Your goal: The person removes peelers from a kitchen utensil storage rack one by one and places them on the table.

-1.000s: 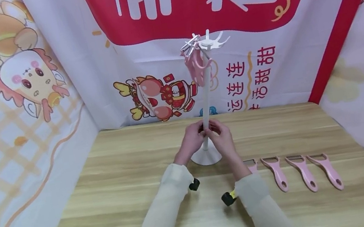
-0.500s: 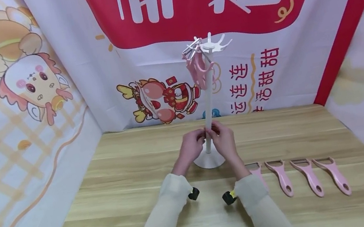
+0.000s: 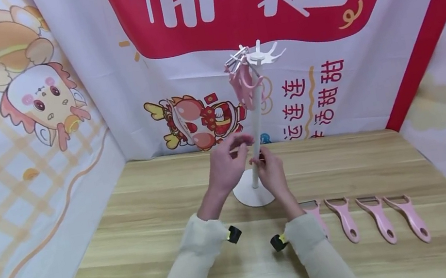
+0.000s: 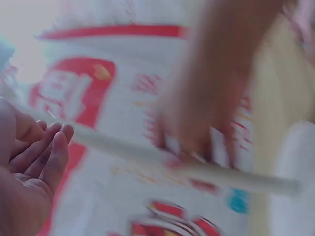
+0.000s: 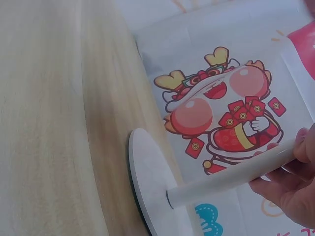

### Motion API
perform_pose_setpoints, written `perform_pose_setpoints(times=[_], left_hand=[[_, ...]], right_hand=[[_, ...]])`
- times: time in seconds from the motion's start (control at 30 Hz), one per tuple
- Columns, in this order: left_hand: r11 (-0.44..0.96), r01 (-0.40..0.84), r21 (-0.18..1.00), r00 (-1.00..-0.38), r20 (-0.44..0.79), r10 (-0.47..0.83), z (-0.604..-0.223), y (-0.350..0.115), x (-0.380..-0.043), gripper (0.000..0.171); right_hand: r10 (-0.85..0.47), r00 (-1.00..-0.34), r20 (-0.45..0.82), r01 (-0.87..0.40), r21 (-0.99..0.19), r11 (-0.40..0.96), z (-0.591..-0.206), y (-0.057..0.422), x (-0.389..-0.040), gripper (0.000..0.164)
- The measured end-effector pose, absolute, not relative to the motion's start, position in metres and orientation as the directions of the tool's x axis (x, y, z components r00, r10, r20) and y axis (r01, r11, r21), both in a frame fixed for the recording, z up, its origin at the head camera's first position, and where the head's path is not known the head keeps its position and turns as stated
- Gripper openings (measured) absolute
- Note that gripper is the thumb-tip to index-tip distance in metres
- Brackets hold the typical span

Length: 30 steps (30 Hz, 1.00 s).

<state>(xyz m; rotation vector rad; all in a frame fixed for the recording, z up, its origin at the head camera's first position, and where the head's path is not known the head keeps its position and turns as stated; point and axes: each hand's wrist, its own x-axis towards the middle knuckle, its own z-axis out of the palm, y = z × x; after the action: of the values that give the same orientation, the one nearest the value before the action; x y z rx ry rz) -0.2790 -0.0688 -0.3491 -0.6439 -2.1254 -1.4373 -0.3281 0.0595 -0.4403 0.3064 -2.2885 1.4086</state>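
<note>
A white stand has a round base (image 3: 250,198), a slim pole (image 3: 257,123) and a ring of hooks (image 3: 264,55) on top. Pink peelers (image 3: 244,85) hang bunched on the left hooks. My right hand (image 3: 272,172) grips the lower pole from the right; the right wrist view shows its fingers (image 5: 290,189) curled round the pole above the base. Left of the pole, my left hand (image 3: 227,163) is raised with its fingers loosely bent. In the left wrist view that hand (image 4: 37,172) holds nothing; whether its fingertips touch the pole I cannot tell.
Several pink peelers lie in a row on the wooden table (image 3: 135,252), right of my right forearm; one peeler (image 3: 316,217) is partly covered by the sleeve. A printed cloth (image 3: 186,78) hangs close behind the stand, and another cloth (image 3: 36,190) borders the left side.
My left hand has let go of the pole and moved up and slightly left. The right hand stays on the pole. The base looks rounder now than half a second ago.
</note>
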Motion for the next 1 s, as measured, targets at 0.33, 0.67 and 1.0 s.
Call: perform_pose_setpoints(times=[0.33,0.67,1.0], left_hand=[[0.387,0.738,0.553,-0.611,0.79,0.037,-0.29,-0.052,-0.274,0.039],[0.44,0.661,0.608,-0.71,0.696,0.105,-0.267,-0.047,-0.292,0.049],[0.416,0.68,0.603,-0.709,0.685,0.166,-0.257,-0.05,-0.293,0.032]], right_hand=[[0.041,-0.916,0.398,-0.337,-0.823,0.457,-0.438,0.059,-0.326,0.02],[0.032,-0.921,0.389,-0.332,-0.823,0.462,-0.442,0.057,-0.327,0.014],[0.05,-0.924,0.379,-0.314,-0.828,0.465,-0.443,0.058,-0.327,0.015]])
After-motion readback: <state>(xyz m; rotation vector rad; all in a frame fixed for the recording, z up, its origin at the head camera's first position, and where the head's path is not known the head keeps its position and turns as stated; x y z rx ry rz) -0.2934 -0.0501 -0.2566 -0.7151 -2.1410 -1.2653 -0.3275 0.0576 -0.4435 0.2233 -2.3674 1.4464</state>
